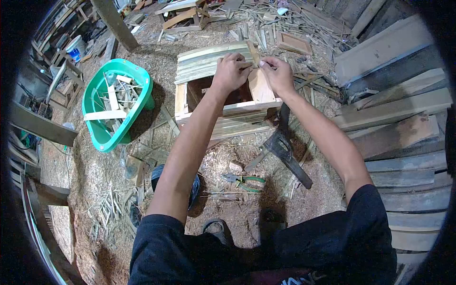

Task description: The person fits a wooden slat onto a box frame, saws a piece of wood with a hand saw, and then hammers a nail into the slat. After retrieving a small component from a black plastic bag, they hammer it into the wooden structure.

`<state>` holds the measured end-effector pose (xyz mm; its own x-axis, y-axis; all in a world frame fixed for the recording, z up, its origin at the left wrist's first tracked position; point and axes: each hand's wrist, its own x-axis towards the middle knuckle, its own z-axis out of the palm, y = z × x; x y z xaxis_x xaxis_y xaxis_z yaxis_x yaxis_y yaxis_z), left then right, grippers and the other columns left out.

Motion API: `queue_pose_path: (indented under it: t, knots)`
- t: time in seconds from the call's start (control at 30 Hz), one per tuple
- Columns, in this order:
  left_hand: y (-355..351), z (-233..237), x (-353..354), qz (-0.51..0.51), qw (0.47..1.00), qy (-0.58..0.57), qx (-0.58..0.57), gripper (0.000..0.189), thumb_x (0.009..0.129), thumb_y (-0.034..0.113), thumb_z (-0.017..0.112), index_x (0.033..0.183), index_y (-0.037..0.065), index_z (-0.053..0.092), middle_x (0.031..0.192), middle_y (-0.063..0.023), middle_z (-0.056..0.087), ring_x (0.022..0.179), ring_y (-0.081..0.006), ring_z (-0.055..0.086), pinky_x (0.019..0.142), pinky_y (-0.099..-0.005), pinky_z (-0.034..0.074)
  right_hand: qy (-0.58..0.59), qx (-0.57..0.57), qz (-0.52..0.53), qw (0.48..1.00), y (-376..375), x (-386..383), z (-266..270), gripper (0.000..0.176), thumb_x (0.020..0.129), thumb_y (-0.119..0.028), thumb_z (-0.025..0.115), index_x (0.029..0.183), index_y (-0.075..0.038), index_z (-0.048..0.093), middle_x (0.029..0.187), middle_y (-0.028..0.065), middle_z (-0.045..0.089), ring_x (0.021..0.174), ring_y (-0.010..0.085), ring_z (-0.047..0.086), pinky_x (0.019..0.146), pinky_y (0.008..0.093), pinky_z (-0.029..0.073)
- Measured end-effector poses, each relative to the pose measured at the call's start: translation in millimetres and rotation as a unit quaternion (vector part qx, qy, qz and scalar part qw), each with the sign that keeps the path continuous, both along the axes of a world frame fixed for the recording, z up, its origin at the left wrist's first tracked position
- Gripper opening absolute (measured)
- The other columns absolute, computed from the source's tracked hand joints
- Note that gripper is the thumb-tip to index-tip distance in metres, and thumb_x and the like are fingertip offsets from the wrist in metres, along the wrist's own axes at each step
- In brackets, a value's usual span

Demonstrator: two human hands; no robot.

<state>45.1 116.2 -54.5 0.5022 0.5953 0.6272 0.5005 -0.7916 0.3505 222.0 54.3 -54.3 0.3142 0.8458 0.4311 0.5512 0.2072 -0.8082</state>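
Note:
A wooden box stands on the ground ahead of me, its top partly covered with pale slats and partly gaping. My left hand is over the opening, fingers closed in a pinch near the right end of the slats. What it pinches is too small to make out. My right hand is closed at the lower end of a thin wooden strip, thumb and forefinger together. Below it, a flat board piece lies along the box's right top edge. The fingertips of both hands nearly meet.
A green tub with wood offcuts stands left. Pliers and a dark angled tool, perhaps a saw or clamp, lie in front of the box. Planks are stacked right. A post rises behind. Wood shavings cover the floor.

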Motion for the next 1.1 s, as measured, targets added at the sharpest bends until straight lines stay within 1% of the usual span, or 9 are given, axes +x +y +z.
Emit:
queue_pose_path:
  t: [0.07, 0.17, 0.27, 0.47, 0.57, 0.77, 0.87, 0.97, 1.1]
  knots:
    - [0.9, -0.1, 0.4, 0.01, 1.0, 0.008, -0.028, 0.018, 0.082, 0.025, 0.07, 0.095, 0.017, 0.079, 0.101, -0.005, 0.064, 0.103, -0.0279, 0.058, 0.088, -0.0457, 0.045, 0.021, 0.001, -0.009, 1.0, 9.1, 1.0, -0.8, 0.019, 0.085, -0.017, 0.073, 0.097, -0.002, 0.074, 0.089, 0.0132, 0.074, 0.082, 0.0221, 0.071, 0.077, 0.0341, 0.053]
    - [3.6, -0.8, -1.0, -0.003, 1.0, 0.007, -0.03, 0.018, 0.081, 0.025, 0.071, 0.095, 0.017, 0.079, 0.1, -0.0052, 0.065, 0.104, -0.028, 0.058, 0.088, -0.0456, 0.045, 0.032, 0.014, 0.036, 0.999, 21.5, 2.5, -4.3, 0.019, 0.084, -0.017, 0.074, 0.096, -0.004, 0.075, 0.087, 0.0128, 0.074, 0.08, 0.0221, 0.071, 0.075, 0.0337, 0.053]
    - [2.6, 0.2, -0.1, -0.007, 0.999, 0.001, -0.047, 0.018, 0.082, 0.026, 0.07, 0.094, 0.017, 0.079, 0.101, -0.0055, 0.065, 0.105, -0.0278, 0.058, 0.088, -0.0453, 0.044, 0.01, 0.001, 0.031, 0.999, 21.7, 1.3, -4.3, 0.019, 0.084, -0.018, 0.074, 0.097, -0.004, 0.076, 0.087, 0.0123, 0.074, 0.078, 0.0217, 0.071, 0.073, 0.0334, 0.054]
    - [-1.7, 4.9, -0.6, 0.014, 1.0, 0.023, 0.004, 0.02, 0.081, 0.027, 0.069, 0.095, 0.017, 0.079, 0.103, -0.0068, 0.065, 0.105, -0.0277, 0.058, 0.088, -0.0443, 0.044, 0.003, 0.034, 0.038, 0.999, 19.6, 3.7, 1.0, 0.018, 0.084, -0.015, 0.074, 0.098, -0.003, 0.074, 0.086, 0.0117, 0.074, 0.076, 0.02, 0.072, 0.072, 0.0325, 0.055]
    - [1.5, 1.2, -1.0, 0.006, 1.0, 0.029, 0.004, 0.02, 0.081, 0.026, 0.069, 0.096, 0.017, 0.079, 0.103, -0.0071, 0.065, 0.105, -0.0275, 0.057, 0.089, -0.0441, 0.043, -0.017, 0.018, 0.046, 0.999, 15.5, 4.7, 5.8, 0.018, 0.084, -0.014, 0.074, 0.098, -0.003, 0.074, 0.086, 0.0118, 0.074, 0.077, 0.0196, 0.071, 0.072, 0.032, 0.055]
    - [-0.1, 0.5, -1.3, 0.003, 1.0, 0.008, 0.028, 0.017, 0.081, 0.024, 0.071, 0.093, 0.013, 0.078, 0.1, -0.0091, 0.066, 0.099, -0.0302, 0.061, 0.085, -0.0434, 0.045, -0.034, 0.007, 0.05, 0.998, 15.3, 3.7, 8.0, 0.016, 0.085, -0.014, 0.073, 0.098, -0.004, 0.074, 0.087, 0.0122, 0.074, 0.079, 0.0195, 0.071, 0.074, 0.0325, 0.054]
    - [-2.5, 3.4, -1.1, 0.01, 1.0, 0.018, -0.007, 0.02, 0.081, 0.025, 0.068, 0.095, 0.017, 0.079, 0.103, -0.007, 0.065, 0.106, -0.0277, 0.057, 0.089, -0.0443, 0.043, -0.063, 0.016, 0.047, 0.997, 14.0, 4.2, 9.9, 0.017, 0.085, -0.013, 0.073, 0.099, -0.004, 0.074, 0.089, 0.0127, 0.074, 0.081, 0.0211, 0.072, 0.076, 0.0333, 0.054]
    - [-3.9, 5.0, -1.4, 0.017, 0.999, 0.03, -0.006, 0.019, 0.081, 0.025, 0.068, 0.093, 0.016, 0.079, 0.103, -0.0073, 0.065, 0.106, -0.0278, 0.058, 0.088, -0.0443, 0.043, -0.077, 0.001, 0.039, 0.996, 10.4, 2.4, 13.0, 0.018, 0.085, -0.014, 0.072, 0.101, -0.004, 0.073, 0.091, 0.0133, 0.074, 0.084, 0.0227, 0.072, 0.078, 0.0338, 0.054]
    - [-0.9, 1.7, -0.4, 0.013, 1.0, 0.024, 0.006, 0.018, 0.081, 0.027, 0.069, 0.092, 0.015, 0.079, 0.103, -0.0076, 0.065, 0.106, -0.0279, 0.058, 0.087, -0.0443, 0.043, -0.058, 0.031, 0.058, 0.996, 9.4, 1.7, 11.4, 0.019, 0.087, -0.016, 0.071, 0.101, -0.004, 0.073, 0.092, 0.0138, 0.074, 0.086, 0.0244, 0.072, 0.079, 0.0344, 0.054]
